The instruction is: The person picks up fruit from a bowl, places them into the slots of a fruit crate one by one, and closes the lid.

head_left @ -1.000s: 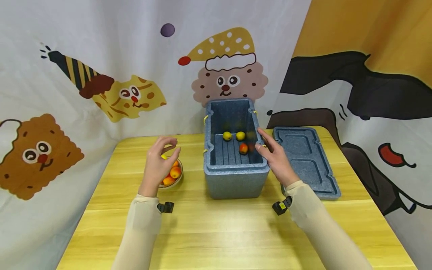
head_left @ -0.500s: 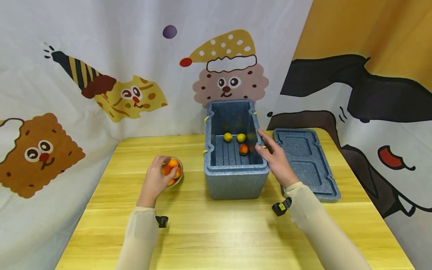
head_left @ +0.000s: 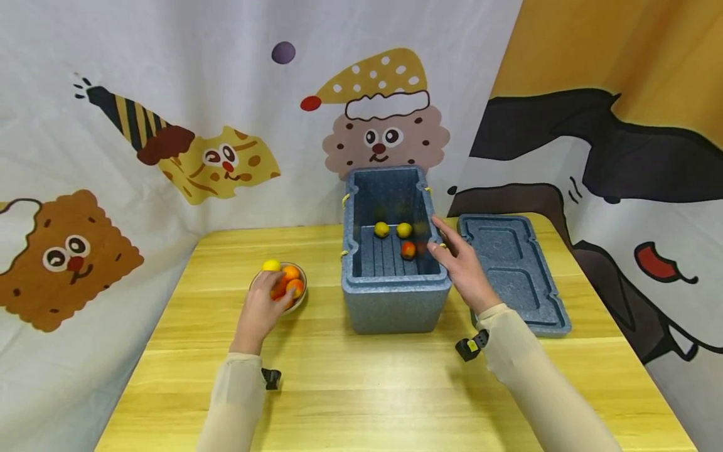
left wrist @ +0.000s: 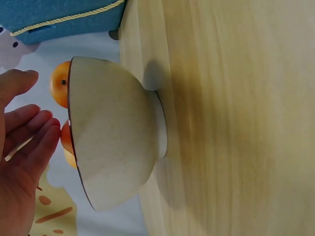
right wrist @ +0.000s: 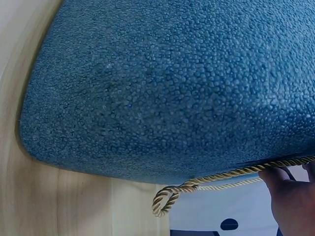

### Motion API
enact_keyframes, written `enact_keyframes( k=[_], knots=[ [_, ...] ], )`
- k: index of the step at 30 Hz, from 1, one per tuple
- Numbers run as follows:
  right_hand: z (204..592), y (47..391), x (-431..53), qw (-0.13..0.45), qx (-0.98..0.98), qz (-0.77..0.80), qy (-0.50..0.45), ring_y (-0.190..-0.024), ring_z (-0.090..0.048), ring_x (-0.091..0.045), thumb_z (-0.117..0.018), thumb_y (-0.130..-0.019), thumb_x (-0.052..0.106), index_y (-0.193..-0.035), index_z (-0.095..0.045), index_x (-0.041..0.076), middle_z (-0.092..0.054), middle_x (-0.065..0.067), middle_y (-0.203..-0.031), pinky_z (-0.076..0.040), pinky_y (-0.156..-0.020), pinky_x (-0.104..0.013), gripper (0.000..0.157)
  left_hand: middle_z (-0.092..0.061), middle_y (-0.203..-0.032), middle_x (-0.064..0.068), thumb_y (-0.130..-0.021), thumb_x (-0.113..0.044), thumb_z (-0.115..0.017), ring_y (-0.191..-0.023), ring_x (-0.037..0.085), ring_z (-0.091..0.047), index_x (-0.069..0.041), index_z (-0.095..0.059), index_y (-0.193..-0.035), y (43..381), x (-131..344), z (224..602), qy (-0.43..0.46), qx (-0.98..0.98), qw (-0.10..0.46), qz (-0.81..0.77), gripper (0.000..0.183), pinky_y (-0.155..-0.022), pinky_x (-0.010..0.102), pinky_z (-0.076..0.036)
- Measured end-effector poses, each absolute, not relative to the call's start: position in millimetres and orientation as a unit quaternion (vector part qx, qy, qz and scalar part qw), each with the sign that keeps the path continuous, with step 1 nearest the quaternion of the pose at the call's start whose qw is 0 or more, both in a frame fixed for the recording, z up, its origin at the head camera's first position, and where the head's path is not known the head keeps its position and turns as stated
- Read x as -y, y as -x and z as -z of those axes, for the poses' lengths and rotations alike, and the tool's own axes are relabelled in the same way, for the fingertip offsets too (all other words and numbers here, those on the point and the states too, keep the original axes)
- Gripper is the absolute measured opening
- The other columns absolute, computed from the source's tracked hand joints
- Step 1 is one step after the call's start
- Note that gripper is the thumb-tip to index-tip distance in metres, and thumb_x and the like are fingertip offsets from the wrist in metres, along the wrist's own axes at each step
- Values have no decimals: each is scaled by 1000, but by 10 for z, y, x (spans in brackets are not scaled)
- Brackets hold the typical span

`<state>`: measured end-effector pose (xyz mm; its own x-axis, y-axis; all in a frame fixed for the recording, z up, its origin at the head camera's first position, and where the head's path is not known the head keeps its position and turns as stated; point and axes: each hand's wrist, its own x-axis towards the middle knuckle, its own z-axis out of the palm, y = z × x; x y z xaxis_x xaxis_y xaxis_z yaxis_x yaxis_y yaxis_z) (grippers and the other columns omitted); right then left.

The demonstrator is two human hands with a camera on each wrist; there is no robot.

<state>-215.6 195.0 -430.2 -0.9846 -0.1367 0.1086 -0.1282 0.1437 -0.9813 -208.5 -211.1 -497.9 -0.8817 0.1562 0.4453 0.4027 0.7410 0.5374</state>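
My left hand (head_left: 262,307) is over a cream bowl (left wrist: 110,132) of fruit. Its thumb and fingers are apart, the fingertips right at a red-orange fruit (left wrist: 66,136) by the rim. An orange fruit (left wrist: 60,83) rises above the rim beneath the thumb, and a lemon (head_left: 271,265) shows at the bowl's back edge. My right hand (head_left: 465,273) rests on the right rim of a blue-grey foam box (head_left: 395,307), fingers extended. Inside the box lie two yellow lemons (head_left: 381,230) and one red-orange fruit (head_left: 408,250). The left hand hides part of the bowl.
The box's lid (head_left: 511,276) lies flat on the wooden table (head_left: 361,389), right of the box. A twisted yellow rope (right wrist: 231,174) runs along the box's side. Behind the table hangs a printed cloth (head_left: 226,75).
My left hand has come down from above the bowl to the fruit, then drawn slightly toward me, uncovering the lemon. My right hand has stayed on the box rim.
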Motion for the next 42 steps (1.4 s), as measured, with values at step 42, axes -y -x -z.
enact_keyframes(
  k=[42],
  knots=[
    [4284,2166,-1943,1,-762,641,90,-146,-19,-21,-54,-102,37,-154,-33,31,-22,10,-159,-20,-114,-53,57,-64,-109,25,-80,5,-77,-103,41,-58,14,-66,-108,2066,1857,5008,139,947,155,243,31,-92,50,-48]
  ],
)
